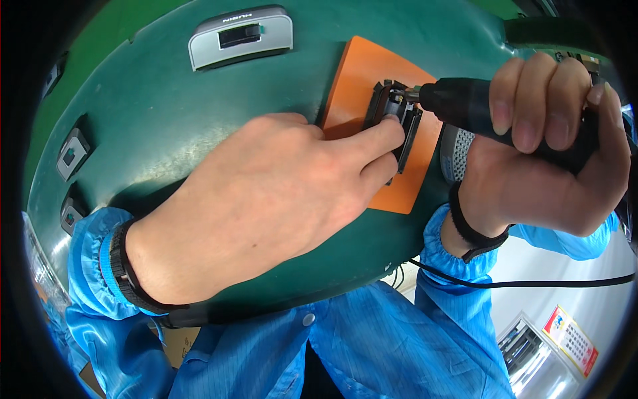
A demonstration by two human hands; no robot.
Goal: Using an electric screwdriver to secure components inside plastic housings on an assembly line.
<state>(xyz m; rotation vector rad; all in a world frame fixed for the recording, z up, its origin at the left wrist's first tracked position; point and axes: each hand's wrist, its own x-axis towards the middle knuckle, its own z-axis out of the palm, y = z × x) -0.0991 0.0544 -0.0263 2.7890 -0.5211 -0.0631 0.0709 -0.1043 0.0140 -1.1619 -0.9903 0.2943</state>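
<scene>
My right hand is wrapped around a black electric screwdriver, held nearly level. Its tip meets the upper end of a small black device part with a metal cylinder in it. That part lies on an orange block. With its fingertips, my left hand presses on the black part from the left, thumb side away from me. The fingers cover much of the part's lower left, so whether they pinch it or just hold it down is hidden.
On the green table, a grey housing with a dark window stands at the back. Two similar grey housings sit at the left edge. A perforated metal piece is beside the orange block. A black cable runs at lower right.
</scene>
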